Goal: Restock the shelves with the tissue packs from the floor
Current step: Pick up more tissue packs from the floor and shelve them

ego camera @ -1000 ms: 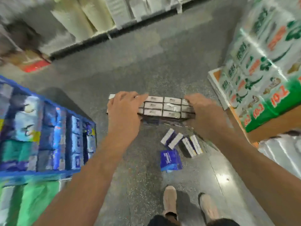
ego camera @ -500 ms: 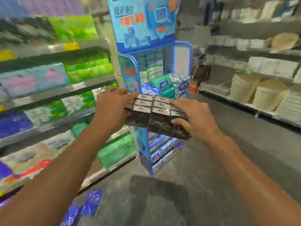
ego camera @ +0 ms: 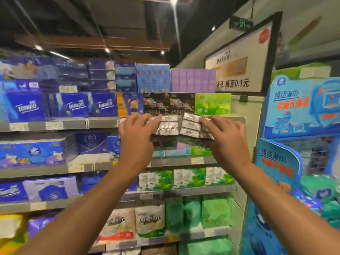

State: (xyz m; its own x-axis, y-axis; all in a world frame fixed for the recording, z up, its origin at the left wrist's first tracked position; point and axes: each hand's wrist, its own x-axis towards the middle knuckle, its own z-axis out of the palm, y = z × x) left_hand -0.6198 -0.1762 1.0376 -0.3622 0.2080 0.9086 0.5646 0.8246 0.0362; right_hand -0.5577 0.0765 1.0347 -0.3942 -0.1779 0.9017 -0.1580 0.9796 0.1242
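Both arms raised toward the shelves (ego camera: pixel 103 124). Left hand (ego camera: pixel 137 134) closed over the left end of the tissue pack (ego camera: pixel 181 127), fingers (ego camera: pixel 147 119) curled across its top and front face. Right hand (ego camera: pixel 223 137) clamped on the right end, fingertips pressed onto the shiny wrap. Pack held level between the two grips, clear of any shelf board, its silver-white small packets in rows facing the camera, dark wrap showing underneath.

Just beyond the grip, at the height of the shelf edge: two black LINO boxes (ego camera: pixel 168 104), standing side by side, their lower parts hidden by the held pack. To the right of the right grip and slightly above, a bright green box (ego camera: pixel 213 103) on the same shelf. To the left of the left grip, a row of dark blue Tempo packs (ego camera: pixel 77 106). Directly below the grip, on the next shelf down, pale pink and green packs (ego camera: pixel 184 150), partly in shadow. Further below, green-and-white packs, then green rolls lower still.

Far to the right of the right grip, a blue cardboard display stand (ego camera: pixel 298 111) with printed Chinese characters. Above and right of the grip, a framed wall poster (ego camera: pixel 241 61). Edges of the frame blurred; small print unreadable.
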